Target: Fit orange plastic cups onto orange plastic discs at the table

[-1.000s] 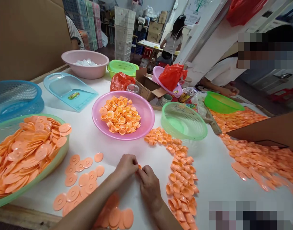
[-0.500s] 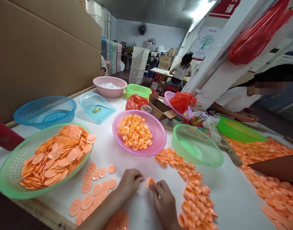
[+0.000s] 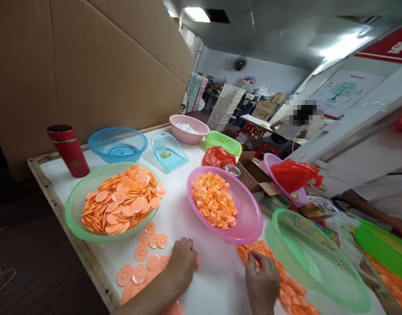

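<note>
My left hand [image 3: 184, 267] is low over the white table with its fingers curled. An orange plastic piece [image 3: 197, 262] shows at its fingertips, mostly hidden by the hand. To its left lie loose flat orange discs [image 3: 139, 274] with a raised ring in the middle. My right hand [image 3: 262, 280] is at the row of small orange plastic cups [image 3: 291, 286], thumb and fingers bent around one cup, which they partly cover. More cups [image 3: 216, 201] fill one side of a pink bowl [image 3: 250, 223] ahead of both hands. A pale green basket [image 3: 72, 214] holds a heap of discs.
A green basket [image 3: 345, 280] stands right of the cups. Farther back are a blue basket [image 3: 117, 135], a blue dustpan [image 3: 170, 159], a pink basin [image 3: 188, 120], a cardboard box [image 3: 250, 173] and a red flask [image 3: 69, 153]. Another person's arm [image 3: 372, 205] is at the far right.
My right hand has moved right, from an orange piece beside my left hand to the row of cups. My left hand stays low by the discs. The view has turned left.
</note>
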